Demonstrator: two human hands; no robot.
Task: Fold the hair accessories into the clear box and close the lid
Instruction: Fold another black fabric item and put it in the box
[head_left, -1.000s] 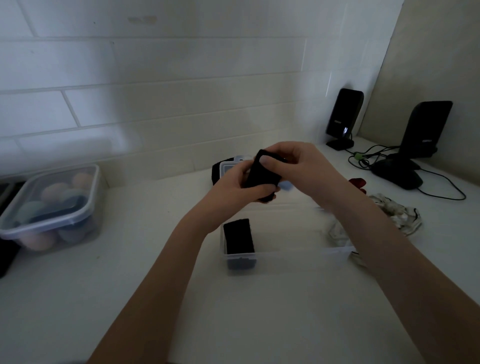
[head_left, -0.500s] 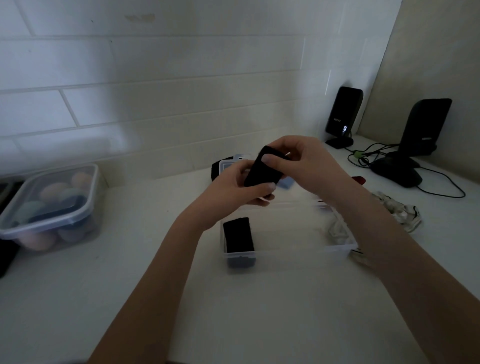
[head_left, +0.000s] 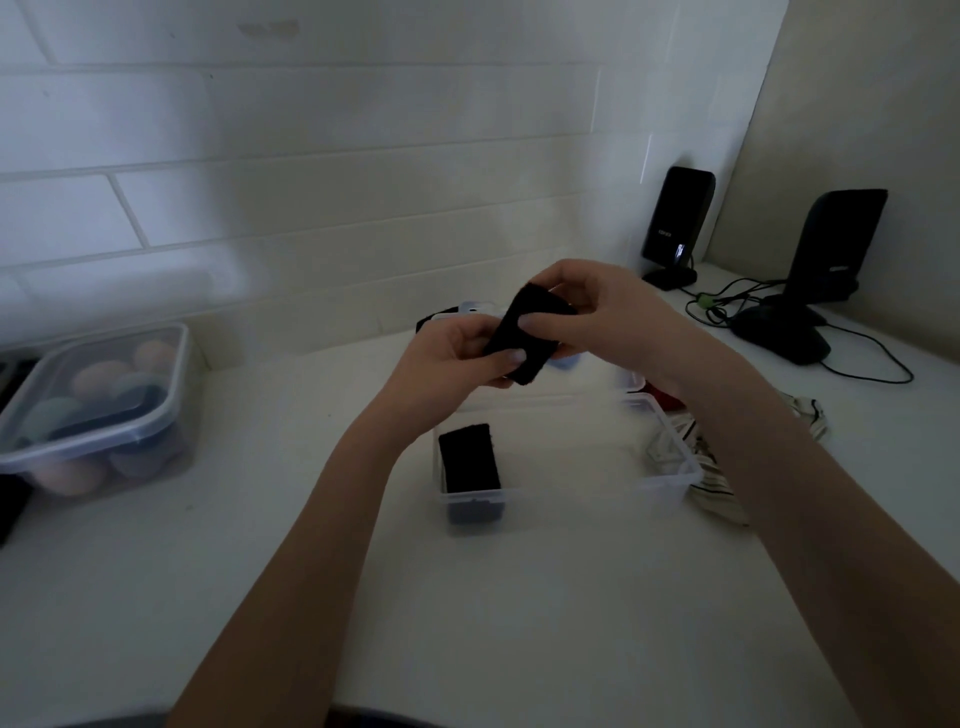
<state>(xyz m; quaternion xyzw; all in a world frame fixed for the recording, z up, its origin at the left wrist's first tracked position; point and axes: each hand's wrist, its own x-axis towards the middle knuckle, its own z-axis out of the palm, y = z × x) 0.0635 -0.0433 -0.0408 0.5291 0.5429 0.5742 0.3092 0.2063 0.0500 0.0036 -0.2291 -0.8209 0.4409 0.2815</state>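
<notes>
Black folded hair accessory (head_left: 527, 340) is pinched in the air between left hand (head_left: 457, 356) and right hand (head_left: 608, 317), above the clear box (head_left: 670, 486). One more black piece (head_left: 469, 460) lies inside the box's left end. Two black speakers (head_left: 675, 223) stand far right.

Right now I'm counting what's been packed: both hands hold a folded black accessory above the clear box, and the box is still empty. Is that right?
Not quite. In the head view the clear box is not empty: one folded black piece already lies at its left end. The rest holds: the left hand and right hand together hold a folded black accessory above the box.
</notes>
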